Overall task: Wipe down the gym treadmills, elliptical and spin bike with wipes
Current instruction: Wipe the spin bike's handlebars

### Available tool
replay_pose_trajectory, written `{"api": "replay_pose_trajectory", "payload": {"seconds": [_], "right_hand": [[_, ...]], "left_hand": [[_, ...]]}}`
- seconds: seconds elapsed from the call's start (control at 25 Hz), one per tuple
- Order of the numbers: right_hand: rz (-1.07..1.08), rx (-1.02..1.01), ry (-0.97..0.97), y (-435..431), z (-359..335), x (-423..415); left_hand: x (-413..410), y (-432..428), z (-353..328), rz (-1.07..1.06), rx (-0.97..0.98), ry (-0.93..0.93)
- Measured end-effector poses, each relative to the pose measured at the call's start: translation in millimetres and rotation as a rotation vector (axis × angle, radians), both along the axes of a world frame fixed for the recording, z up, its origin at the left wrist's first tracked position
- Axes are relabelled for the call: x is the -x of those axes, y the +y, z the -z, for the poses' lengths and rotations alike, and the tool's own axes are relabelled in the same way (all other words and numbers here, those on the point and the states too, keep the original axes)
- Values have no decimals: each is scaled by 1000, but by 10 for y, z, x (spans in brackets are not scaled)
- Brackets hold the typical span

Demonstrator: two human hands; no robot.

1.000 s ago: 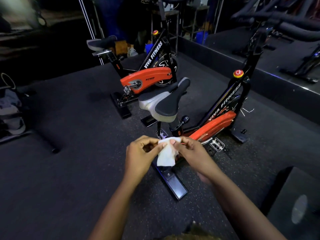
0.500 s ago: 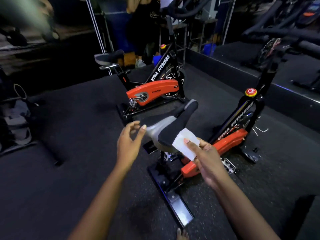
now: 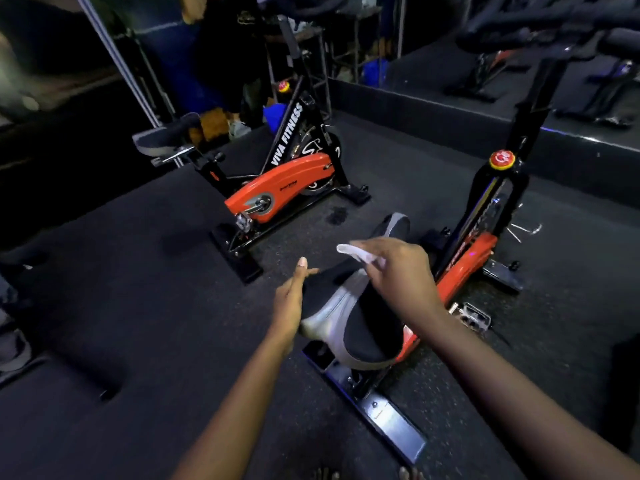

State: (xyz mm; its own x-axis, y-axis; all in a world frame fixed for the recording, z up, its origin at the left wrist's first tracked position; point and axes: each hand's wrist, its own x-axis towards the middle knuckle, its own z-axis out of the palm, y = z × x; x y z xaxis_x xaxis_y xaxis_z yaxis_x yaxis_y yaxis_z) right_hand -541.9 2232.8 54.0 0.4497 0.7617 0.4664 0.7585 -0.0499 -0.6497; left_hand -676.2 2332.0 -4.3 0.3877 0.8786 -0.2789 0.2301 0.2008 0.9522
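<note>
Over on the left we saw the far spin bike (image 3: 280, 188) standing on the dark floor (image 3: 138, 306), orange guard facing us, well apart from the action. Moving in, the left hand (image 3: 292, 299) lay with fingers straight and thumb up at the left flank of the near bike's black-and-grey saddle (image 3: 360, 323), though we could not tell whether it touched. To its right, the right hand (image 3: 398, 271) hovered over the saddle, pinching the white wipe (image 3: 360, 255) in its fingers. Beyond it rose the near spin bike (image 3: 464, 261) with its red knob (image 3: 501, 158) up top and a metal pedal (image 3: 472, 315) low beside the forearm.
</note>
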Motion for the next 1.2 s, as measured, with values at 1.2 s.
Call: {"api": "replay_pose_trajectory", "payload": {"seconds": [1.2], "right_hand": [[248,396,-320,-145,165,824]], "left_hand": [[260,466,58,707,-367,-13]]}}
